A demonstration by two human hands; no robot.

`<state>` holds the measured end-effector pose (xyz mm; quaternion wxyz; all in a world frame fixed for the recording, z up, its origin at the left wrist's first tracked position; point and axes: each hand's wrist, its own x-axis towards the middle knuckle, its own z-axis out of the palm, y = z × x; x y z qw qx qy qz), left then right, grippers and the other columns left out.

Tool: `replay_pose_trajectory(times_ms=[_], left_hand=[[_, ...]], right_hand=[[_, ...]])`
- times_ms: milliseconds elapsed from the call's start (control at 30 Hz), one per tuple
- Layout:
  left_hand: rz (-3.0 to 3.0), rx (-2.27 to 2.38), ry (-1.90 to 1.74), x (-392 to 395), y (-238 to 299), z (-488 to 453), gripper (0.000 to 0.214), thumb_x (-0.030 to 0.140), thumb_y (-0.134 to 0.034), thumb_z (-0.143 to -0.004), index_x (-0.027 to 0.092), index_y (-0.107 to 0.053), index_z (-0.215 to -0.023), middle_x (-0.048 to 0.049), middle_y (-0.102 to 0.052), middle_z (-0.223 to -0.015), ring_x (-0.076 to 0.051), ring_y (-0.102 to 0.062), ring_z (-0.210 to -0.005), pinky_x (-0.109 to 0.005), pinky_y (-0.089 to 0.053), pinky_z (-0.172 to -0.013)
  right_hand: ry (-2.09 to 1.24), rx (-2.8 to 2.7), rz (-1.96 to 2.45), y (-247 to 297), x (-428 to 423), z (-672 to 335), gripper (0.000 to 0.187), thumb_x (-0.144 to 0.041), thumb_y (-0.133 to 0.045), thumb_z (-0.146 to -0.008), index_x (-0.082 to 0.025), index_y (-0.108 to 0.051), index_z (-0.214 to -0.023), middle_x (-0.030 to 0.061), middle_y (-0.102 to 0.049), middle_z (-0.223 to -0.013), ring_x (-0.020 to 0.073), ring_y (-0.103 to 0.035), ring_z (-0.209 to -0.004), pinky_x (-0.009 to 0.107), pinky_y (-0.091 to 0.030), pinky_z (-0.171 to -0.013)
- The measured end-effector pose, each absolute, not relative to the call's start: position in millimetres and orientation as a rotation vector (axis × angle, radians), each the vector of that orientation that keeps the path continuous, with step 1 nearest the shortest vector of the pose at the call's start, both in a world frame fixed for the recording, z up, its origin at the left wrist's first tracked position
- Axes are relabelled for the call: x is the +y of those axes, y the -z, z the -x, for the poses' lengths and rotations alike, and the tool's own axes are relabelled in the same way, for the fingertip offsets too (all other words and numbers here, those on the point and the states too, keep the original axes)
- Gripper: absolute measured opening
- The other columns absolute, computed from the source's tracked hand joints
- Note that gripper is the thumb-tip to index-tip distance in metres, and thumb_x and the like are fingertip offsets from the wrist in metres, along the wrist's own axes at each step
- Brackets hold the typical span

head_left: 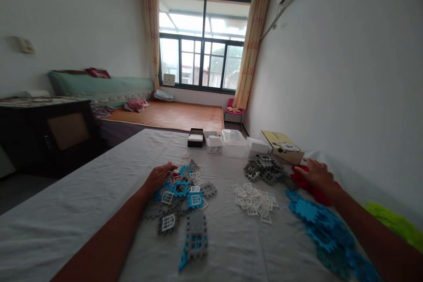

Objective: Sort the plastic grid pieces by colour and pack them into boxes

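Observation:
My left hand (161, 173) rests at the far left edge of a mixed pile, its fingers loosely stretched and nothing visible in them. In that pile lie blue toothed plastic building tiles (180, 188), grey tiles (209, 190) and white lattice window pieces (168, 222). My right hand (317, 175) reaches over red tiles (299, 179), thumb and fingers apart; its palm side is hidden. A joined grey-and-blue piece (196, 239) lies nearest me. Between my arms are a heap of white lattice window pieces (254, 200) and a dark grey tile heap (264, 169).
Blue tiles (319, 218) lie beneath my right forearm, with yellow-green pieces (395, 222) beyond it. Along the far table edge stand a black box (195, 138), clear plastic containers (234, 143), a white box (258, 146) and a yellow box (284, 146). A wall rises on the right.

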<state>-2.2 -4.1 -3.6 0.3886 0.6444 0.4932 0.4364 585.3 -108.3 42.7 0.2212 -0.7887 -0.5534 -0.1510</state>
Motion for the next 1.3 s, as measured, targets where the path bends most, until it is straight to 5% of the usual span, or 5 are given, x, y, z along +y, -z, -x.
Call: replay_pose_trajectory(times_ms=[233, 400, 767, 1133, 1300], left_hand=[[-1.74, 1.181, -1.052, -6.6, 6.4, -1.9, 0.061, 0.067, -0.045, -0.076, 0.014, -0.073, -0.089, -0.0074, -0.074, -0.085, -0.025, -0.066, -0.082, -0.034, -0.05, -0.076], [-1.648, 1.171, -1.066, -4.1, 11.5, -0.9, 0.061, 0.065, -0.044, -0.078, 0.012, -0.072, -0.089, -0.0094, -0.074, -0.086, -0.023, -0.067, -0.077, -0.034, -0.052, -0.07], [-1.657, 1.172, -1.065, -4.1, 10.8, -2.0, 0.059, 0.064, -0.046, -0.078, 0.013, -0.072, -0.087, -0.0082, -0.074, -0.084, -0.024, -0.068, -0.078, -0.034, -0.053, -0.073], [-1.691, 1.15, -1.064, -1.2, 16.6, 0.3, 0.054, 0.059, -0.046, -0.082, 0.012, -0.072, -0.091, -0.0088, -0.074, -0.086, -0.024, -0.068, -0.083, -0.035, -0.052, -0.078], [-1.734, 1.161, -1.058, -0.5, 16.9, 0.4, 0.055, 0.058, -0.043, -0.083, 0.012, -0.072, -0.091, -0.0088, -0.074, -0.086, -0.024, -0.067, -0.083, -0.034, -0.052, -0.077]], right_hand=[[-0.065, -2.249, 1.438, -32.1, -105.3, -362.1, 0.041, -0.032, -0.051, -0.082, -0.017, -0.055, -0.12, 0.0102, -0.061, -0.119, 0.0227, -0.052, -0.112, 0.039, -0.039, -0.097], [-0.214, -2.349, 1.425, -8.8, -109.8, -269.6, 0.05, -0.03, -0.058, -0.078, -0.017, -0.05, -0.126, 0.0119, -0.053, -0.131, 0.0269, -0.045, -0.119, 0.042, -0.037, -0.099], [-0.153, -2.271, 1.409, -6.4, -117.2, -276.2, 0.037, -0.038, -0.063, -0.074, -0.027, -0.057, -0.109, 0.002, -0.065, -0.107, 0.0247, -0.053, -0.1, 0.036, -0.044, -0.09], [0.318, -1.925, 1.716, -16.4, -64.9, -390.8, 0.031, -0.018, -0.054, -0.077, -0.012, -0.062, -0.107, 0.0162, -0.058, -0.12, 0.0296, -0.045, -0.116, 0.049, -0.034, -0.099], [0.013, -2.027, 1.579, -18.7, -82.4, -348.8, 0.031, -0.025, -0.053, -0.082, -0.015, -0.06, -0.11, 0.0129, -0.062, -0.115, 0.0259, -0.052, -0.11, 0.043, -0.041, -0.093]])
